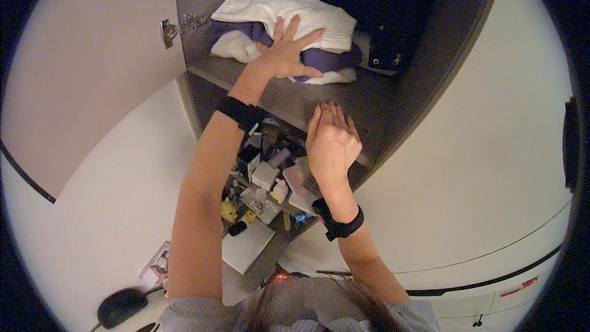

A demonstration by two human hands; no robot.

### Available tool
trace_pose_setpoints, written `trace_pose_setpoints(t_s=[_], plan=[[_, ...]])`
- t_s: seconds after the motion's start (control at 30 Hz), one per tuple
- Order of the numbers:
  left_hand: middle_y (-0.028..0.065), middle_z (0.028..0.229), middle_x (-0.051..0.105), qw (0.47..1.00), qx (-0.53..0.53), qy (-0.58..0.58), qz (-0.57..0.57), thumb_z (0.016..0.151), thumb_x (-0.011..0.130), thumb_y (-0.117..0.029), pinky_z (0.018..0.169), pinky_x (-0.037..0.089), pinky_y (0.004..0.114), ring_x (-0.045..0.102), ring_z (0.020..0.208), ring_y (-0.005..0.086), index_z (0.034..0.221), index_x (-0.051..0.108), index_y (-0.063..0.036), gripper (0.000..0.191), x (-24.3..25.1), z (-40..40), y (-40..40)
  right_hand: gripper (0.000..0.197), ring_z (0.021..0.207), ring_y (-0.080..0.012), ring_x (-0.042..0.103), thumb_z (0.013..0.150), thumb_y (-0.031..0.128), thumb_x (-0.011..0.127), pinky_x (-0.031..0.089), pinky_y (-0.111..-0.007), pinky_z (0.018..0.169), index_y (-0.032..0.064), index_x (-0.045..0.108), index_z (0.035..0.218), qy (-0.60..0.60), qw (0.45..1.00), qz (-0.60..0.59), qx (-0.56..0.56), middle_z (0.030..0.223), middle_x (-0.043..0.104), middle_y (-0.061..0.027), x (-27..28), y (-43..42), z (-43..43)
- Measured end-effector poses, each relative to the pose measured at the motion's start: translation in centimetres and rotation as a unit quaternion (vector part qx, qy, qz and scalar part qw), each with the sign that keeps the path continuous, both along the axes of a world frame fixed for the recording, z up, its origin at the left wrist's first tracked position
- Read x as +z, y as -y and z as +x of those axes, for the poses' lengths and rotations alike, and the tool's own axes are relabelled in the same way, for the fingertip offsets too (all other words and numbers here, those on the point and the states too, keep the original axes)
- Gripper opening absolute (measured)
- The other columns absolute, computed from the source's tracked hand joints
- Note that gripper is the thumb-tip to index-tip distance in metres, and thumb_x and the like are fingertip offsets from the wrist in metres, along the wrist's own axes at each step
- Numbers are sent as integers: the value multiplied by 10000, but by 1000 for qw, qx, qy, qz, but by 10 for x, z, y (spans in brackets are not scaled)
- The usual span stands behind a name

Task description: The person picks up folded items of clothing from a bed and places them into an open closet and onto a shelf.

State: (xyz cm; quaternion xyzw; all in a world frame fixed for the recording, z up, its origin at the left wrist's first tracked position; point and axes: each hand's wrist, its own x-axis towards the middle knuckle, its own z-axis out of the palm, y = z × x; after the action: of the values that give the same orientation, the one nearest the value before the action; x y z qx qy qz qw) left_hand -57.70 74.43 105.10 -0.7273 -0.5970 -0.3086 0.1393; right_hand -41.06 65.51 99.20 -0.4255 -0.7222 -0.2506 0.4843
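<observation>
In an open cabinet, a white knitted garment (318, 18) with ribbed edges lies on a purple cloth (329, 59); more white fabric (234, 47) shows beneath. My left hand (288, 55) rests with fingers spread on the front of this stack, its fingertips against the white knit. My right hand (334, 140) is in front of the bare shelf board (295, 97), back of the hand up, fingers close together and pointing to the shelf; whether anything is under its palm is hidden. Dark clothing (396, 18) fills the compartment's right side.
At the left, a cabinet door (106, 46) stands open on its metal hinge (182, 27). A lower shelf holds small boxes (265, 174), a yellow plush toy (228, 210), a small figurine (279, 191) and a white flat box (249, 244). The cabinet's side panel (454, 64) runs along the right.
</observation>
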Motion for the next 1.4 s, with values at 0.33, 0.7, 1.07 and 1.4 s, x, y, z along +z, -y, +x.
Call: trace_pose_setpoints(t_s=[0.33, 0.7, 1.07, 1.4], plan=[[245, 1281, 339, 898, 61, 418, -119, 686, 668, -497, 728, 508, 410, 449, 1102, 325, 1348, 173, -6, 961, 58, -61, 93, 207, 826, -242, 630, 829, 161, 505, 489, -339, 771, 2, 636, 800, -13, 1000, 9, 0, 892, 638, -149, -5, -6, -1], [235, 1388, 149, 936, 11, 331, -117, 739, 647, -215, 964, 338, 333, 345, 1208, 308, 1337, 211, -194, 741, 22, -87, 23, 177, 833, -250, 628, 819, 155, 524, 501, -332, 738, 13, 619, 774, -18, 999, 32, 1, 885, 639, -153, -7, -6, -3], [216, 1068, 550, 964, 60, 258, -17, 752, 641, -382, 752, 461, 343, 583, 846, 273, 1330, 219, -6, 809, -5, -132, 43, 183, 761, -229, 639, 813, 161, 531, 511, -303, 692, 21, 615, 731, -4, 998, 67, -4, 858, 648, -120, -5, 0, -4], [154, 1010, 587, 816, 3, 559, 149, 878, 497, -214, 793, 478, 324, 582, 927, 227, 1182, 431, -22, 366, -77, -52, 226, 315, 444, -226, 573, 825, 292, 505, 457, -332, 384, 117, 529, 563, 47, 986, 100, -122, 533, 566, -61, -2, 11, -7]])
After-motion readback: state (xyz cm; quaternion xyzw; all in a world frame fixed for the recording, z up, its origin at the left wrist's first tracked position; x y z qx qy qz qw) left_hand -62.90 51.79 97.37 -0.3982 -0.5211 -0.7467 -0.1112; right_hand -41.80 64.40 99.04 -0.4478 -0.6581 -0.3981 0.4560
